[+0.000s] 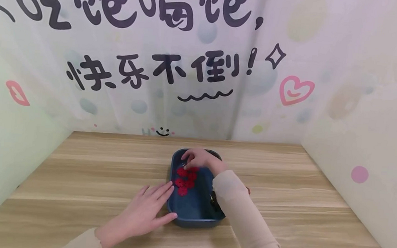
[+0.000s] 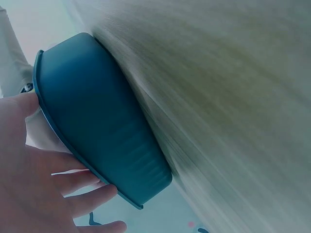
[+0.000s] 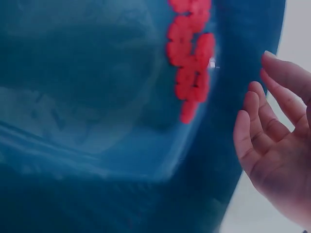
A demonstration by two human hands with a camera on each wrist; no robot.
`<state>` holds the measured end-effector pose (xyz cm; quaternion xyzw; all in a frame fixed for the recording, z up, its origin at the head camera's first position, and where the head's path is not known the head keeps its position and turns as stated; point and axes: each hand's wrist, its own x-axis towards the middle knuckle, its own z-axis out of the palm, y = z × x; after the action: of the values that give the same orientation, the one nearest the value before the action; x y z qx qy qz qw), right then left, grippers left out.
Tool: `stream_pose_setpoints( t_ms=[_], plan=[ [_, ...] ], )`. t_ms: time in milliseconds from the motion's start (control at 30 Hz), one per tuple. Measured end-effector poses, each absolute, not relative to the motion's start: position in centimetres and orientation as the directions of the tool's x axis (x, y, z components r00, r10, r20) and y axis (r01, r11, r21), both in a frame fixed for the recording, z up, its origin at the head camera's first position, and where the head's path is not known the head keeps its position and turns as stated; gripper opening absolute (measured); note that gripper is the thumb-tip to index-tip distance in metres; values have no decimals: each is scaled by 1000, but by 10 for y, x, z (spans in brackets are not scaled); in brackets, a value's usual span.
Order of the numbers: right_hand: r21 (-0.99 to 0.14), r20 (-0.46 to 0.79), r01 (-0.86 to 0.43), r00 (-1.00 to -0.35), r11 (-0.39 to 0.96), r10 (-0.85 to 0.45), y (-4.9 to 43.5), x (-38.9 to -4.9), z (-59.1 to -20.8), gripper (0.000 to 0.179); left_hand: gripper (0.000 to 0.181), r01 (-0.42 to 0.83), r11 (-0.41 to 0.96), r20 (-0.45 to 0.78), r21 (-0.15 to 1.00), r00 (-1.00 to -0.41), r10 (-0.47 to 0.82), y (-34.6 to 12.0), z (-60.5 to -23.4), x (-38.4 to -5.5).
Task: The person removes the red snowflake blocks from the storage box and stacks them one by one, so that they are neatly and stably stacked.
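Note:
A deep blue rectangular plastic basin (image 1: 194,215) with rounded corners stands on the table. Inside it, along the left side, lie several small red flower-shaped pieces (image 1: 182,190), clustered close together. My left hand (image 1: 141,213) rests at the basin's left rim, fingers spread and fairly straight; in the left wrist view the fingertips (image 2: 109,191) touch the rim from outside. My right hand (image 1: 198,158) hovers over the far end of the basin, fingers bent loosely near the red pieces. In the right wrist view no object shows between its fingers (image 3: 243,133). A small shiny bit (image 3: 212,63) sits among the red pieces.
A dark object (image 1: 215,201) lies at the basin's right side, partly hidden by my right sleeve (image 1: 243,218). A small reddish-brown thing (image 1: 248,190) peeks out beyond that sleeve. Printed curtain walls (image 1: 199,116) enclose the wooden table (image 1: 110,163) at the back and sides.

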<state>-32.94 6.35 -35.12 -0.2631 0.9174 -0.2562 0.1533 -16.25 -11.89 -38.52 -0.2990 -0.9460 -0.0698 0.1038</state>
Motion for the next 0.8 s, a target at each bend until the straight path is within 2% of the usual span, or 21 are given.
stream_pose_setpoints(
  t_ms=[367,800],
  plan=[
    [-526,-162,-335,-863,782,-479,57,-328,-379,35,70,566,821,213,77,-814,541,-118,-384,-161],
    [-416,-127,-338,-897,844,-422,48,-324,-395,40,70,577,813,225,73,-804,551,-119,-384,-162]
  ],
)
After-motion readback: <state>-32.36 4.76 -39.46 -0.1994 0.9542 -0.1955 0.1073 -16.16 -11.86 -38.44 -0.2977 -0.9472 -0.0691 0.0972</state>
